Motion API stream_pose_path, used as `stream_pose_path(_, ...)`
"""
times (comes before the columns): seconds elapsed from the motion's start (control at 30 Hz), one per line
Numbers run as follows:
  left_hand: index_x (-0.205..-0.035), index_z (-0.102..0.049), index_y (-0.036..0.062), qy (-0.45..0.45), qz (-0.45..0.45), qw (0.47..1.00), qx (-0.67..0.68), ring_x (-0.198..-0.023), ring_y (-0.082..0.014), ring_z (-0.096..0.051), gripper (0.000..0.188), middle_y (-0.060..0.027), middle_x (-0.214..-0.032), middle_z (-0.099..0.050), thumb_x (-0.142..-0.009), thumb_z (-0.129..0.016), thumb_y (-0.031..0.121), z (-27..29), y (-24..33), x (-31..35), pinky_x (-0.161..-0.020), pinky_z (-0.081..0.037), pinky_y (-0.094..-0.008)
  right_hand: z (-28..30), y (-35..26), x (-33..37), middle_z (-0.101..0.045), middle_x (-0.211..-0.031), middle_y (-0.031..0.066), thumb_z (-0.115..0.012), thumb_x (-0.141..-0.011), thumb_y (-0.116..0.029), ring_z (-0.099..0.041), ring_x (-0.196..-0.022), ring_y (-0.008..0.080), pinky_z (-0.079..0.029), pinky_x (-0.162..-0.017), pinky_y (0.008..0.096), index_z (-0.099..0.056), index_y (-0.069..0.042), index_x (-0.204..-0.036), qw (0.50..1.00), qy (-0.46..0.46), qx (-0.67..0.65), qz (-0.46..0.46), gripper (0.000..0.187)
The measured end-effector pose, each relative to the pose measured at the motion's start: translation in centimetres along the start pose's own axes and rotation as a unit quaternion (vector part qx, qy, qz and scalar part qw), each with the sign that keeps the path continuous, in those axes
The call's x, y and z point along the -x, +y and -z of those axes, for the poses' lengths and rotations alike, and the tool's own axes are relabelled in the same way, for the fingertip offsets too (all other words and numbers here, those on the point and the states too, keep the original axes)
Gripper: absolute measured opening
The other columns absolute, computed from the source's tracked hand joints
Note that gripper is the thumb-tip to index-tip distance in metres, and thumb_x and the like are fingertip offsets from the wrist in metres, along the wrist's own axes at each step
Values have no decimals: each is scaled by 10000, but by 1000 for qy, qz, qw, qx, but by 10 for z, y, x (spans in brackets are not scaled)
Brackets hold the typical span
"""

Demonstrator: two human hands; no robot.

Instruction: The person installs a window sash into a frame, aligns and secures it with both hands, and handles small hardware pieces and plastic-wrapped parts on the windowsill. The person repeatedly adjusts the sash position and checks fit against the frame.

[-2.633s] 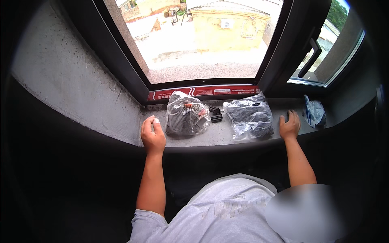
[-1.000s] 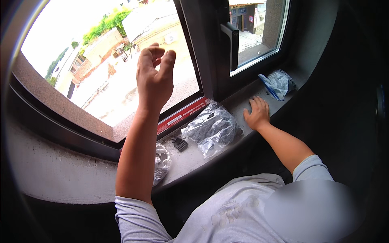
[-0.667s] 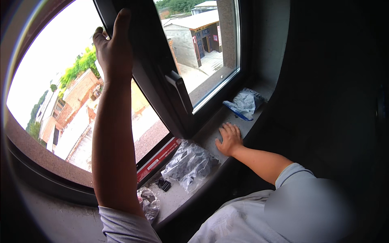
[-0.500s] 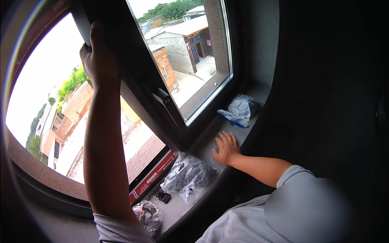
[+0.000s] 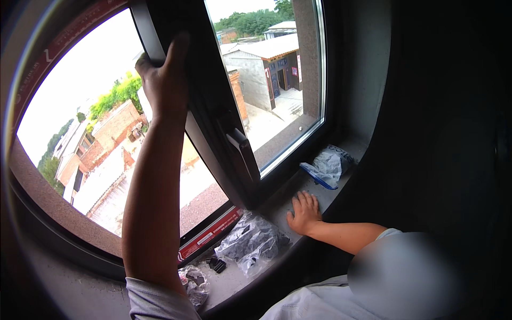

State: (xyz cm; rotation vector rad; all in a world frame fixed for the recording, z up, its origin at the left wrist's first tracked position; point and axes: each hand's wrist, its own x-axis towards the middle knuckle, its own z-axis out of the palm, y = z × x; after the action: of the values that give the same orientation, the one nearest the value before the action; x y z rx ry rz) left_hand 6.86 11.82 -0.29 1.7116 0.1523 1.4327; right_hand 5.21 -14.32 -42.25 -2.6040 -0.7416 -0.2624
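Observation:
My left hand [image 5: 164,88] is raised and wrapped round the edge of a black window sash [image 5: 205,101], its thumb lying up along the frame. Lower on that sash is a dark lever handle [image 5: 241,146], which neither hand touches. My right hand [image 5: 306,213] rests flat on the grey windowsill [image 5: 282,205], fingers spread and nothing held. Just beyond it lies a clear bag with a blue zip edge [image 5: 328,165]. To its left is a larger clear plastic bag [image 5: 250,242] with dark contents.
Small black pieces [image 5: 216,264] and another crumpled clear bag [image 5: 193,285] lie on the sill near my left forearm. Red printed film [image 5: 213,234] runs along the lower window frame. Brick buildings [image 5: 114,128] and trees show outside. A curved dark edge borders the sill.
The view has turned slightly, so the window, sill and both hands appear farther right. My left hand keeps its hold on the sash, and my right hand stays on the sill.

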Motion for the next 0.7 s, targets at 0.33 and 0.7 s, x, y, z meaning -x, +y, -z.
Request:
stream_pose_path(0.33,-1545,-225,-90,7,-108,993,-44,-1404,-400,-414,1079,-312,-1506,-388,-872,-720,592,8,-9,29,-1180,-306,-405,-8,4,-7,-450,-1504,259,-600,-883,-385,-325,-1463,403,-171,-1220,561,-555,24,-1332,1000,18,-14,-1,608)
stream_pose_path(0.7,-1127,-522,13,-68,-20,958,280,-768,-94,-557,487,-33,-905,-599,-1013,-601,480,31,-30,32,-716,-473,-240,-3,-6,-1,-425,-1514,267,-596,-889,-367,-305,-1470,415,-161,-1222,567,-535,24,-1355,1000,4,13,26,612)
